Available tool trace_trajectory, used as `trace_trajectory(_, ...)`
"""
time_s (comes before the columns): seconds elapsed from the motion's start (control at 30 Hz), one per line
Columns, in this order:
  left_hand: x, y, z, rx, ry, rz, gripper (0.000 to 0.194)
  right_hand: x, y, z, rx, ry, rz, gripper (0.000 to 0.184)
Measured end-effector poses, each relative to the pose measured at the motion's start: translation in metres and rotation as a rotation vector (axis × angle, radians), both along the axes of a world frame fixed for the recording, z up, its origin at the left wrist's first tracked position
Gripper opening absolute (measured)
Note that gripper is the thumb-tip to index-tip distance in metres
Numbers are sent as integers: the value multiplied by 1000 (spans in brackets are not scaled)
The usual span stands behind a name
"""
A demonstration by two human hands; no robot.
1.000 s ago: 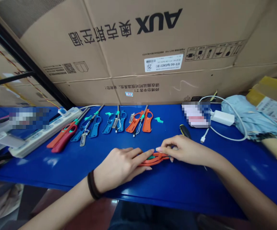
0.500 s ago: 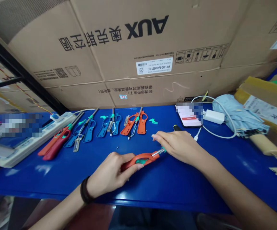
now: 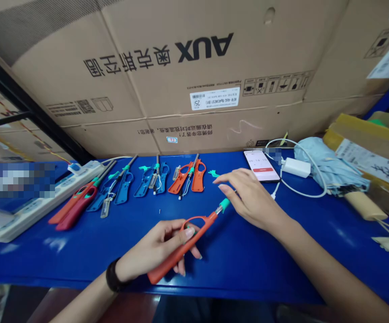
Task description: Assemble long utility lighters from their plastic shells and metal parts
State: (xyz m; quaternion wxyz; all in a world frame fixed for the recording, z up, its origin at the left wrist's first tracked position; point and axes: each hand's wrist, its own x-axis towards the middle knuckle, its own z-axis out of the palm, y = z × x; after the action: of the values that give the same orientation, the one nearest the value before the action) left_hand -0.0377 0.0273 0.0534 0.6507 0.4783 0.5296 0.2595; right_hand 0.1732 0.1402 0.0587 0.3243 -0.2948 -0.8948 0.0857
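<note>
My left hand [image 3: 167, 244] is closed around an orange utility lighter [image 3: 167, 264], tilted with its nozzle end up and to the right. A green collar [image 3: 225, 204] sits on a bare metal part just beyond the orange body. My right hand [image 3: 248, 190] hovers over the nozzle end, thumb and fingers apart, and hides most of the rod; whether it touches the rod I cannot tell. A small screw [image 3: 159, 211] lies on the blue table [image 3: 113, 251] beyond my left hand.
Opened blue lighter halves [image 3: 123, 188] and orange halves [image 3: 198, 177] line the back, beside whole red lighters [image 3: 76, 206] and a power strip [image 3: 46, 202]. Behind my right hand are a green trigger piece [image 3: 213, 173], a phone [image 3: 261, 167], a charger [image 3: 295, 167] and an umbrella [image 3: 329, 166].
My left hand has lifted and turned the lighter so its nozzle points up and right. My right hand has moved off the orange body toward the nozzle, its fingers spreading. The screw has come into view.
</note>
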Motion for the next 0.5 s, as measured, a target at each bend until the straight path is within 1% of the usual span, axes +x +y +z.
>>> trace_trajectory(0.07,5,6,1,28,-37,56,40,2,3,2,10,159,-109,24)
trace_trajectory(0.13,14,17,1,71,-93,119,37,3,7,2,-22,303,-246,24)
trace_trajectory(0.23,32,44,-1,126,-153,197,31,7,16,-1,-117,490,-386,26)
trace_trajectory(0.3,46,67,-7,140,-124,223,26,10,24,-4,-192,571,-412,29)
trace_trajectory(0.37,58,90,-16,173,-100,247,23,14,31,-7,-223,603,-456,33)
trace_trajectory(0.43,68,110,-25,222,-51,271,26,18,38,-10,-271,586,-463,36)
trace_trajectory(0.5,76,124,-31,286,5,287,32,21,42,-12,-306,560,-453,39)
